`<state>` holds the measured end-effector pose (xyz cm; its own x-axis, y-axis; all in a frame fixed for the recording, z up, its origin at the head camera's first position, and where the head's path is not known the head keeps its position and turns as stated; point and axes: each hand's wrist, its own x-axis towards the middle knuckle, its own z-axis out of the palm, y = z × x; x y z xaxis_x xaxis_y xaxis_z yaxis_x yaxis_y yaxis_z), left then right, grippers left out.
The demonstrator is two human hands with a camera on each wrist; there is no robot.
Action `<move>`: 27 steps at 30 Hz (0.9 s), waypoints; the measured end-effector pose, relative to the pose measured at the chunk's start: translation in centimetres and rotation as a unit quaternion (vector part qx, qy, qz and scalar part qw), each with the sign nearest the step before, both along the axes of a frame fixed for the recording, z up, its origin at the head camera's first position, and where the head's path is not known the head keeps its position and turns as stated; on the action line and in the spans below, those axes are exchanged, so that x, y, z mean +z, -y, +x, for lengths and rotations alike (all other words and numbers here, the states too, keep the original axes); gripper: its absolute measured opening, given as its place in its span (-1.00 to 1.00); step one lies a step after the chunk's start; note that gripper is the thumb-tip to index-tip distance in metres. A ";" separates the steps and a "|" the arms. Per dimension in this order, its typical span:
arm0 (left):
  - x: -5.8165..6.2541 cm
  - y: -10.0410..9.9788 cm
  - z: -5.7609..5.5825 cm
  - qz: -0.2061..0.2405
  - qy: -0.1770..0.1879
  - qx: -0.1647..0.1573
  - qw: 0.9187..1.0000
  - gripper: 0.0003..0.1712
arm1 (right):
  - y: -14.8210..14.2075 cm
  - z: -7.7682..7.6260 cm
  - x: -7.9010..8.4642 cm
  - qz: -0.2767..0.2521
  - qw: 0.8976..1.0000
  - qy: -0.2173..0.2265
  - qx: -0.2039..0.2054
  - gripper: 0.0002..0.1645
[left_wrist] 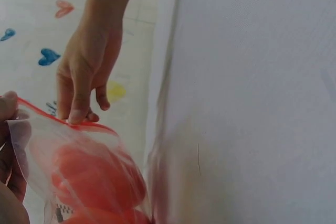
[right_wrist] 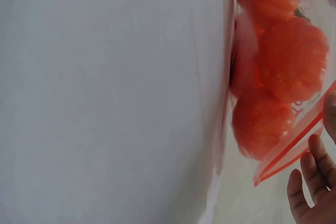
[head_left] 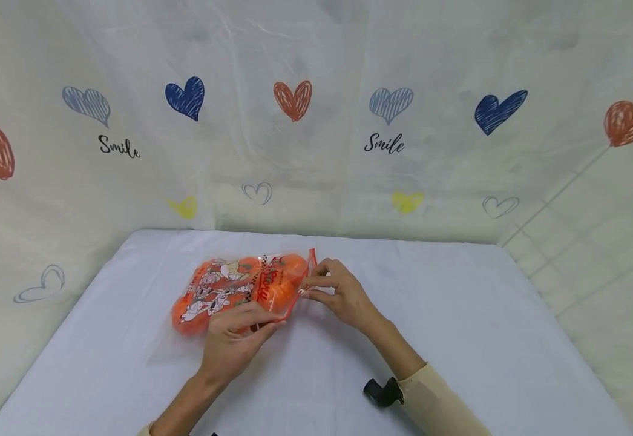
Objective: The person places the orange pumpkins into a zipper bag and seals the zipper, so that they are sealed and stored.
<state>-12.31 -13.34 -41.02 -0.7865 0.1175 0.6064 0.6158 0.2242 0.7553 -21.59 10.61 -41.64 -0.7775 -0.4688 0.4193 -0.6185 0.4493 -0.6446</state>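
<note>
A clear zip bag (head_left: 215,298) printed with cartoon figures and lettering lies on the white table, its red-edged mouth toward the right. Several round orange-red things (right_wrist: 294,59), ribbed like tomatoes, fill it; the plastic blurs their exact kind. My left hand (head_left: 237,342) pinches the near end of the red zip strip between thumb and fingers. Farther along that strip, my right hand (head_left: 344,293) pinches it with thumb and forefinger. In the right wrist view, the two red strips (right_wrist: 283,156) stand slightly apart near one end. The left wrist view shows both hands at the bag's mouth.
A white cloth covers the table (head_left: 491,315). Behind it hangs a pale curtain (head_left: 338,157) with hearts and "Smile" lettering. A black device (head_left: 383,392) sits at the right sleeve's cuff.
</note>
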 end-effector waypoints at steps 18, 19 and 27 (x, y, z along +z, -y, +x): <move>0.4 -0.2 0.6 0.003 0.010 0.000 1.000 -0.83 | -1.3 -1.2 -0.8 -0.027 0.998 0.029 -0.037 -0.69; 0.4 -0.2 0.6 0.003 0.012 0.000 1.000 -0.83 | -1.3 -1.3 -0.9 -0.025 0.999 0.030 -0.038 -0.69; 0.4 -0.2 0.5 -0.013 0.041 0.014 0.999 -0.85 | -1.1 -1.4 -0.7 -0.033 0.997 0.054 -0.043 -0.73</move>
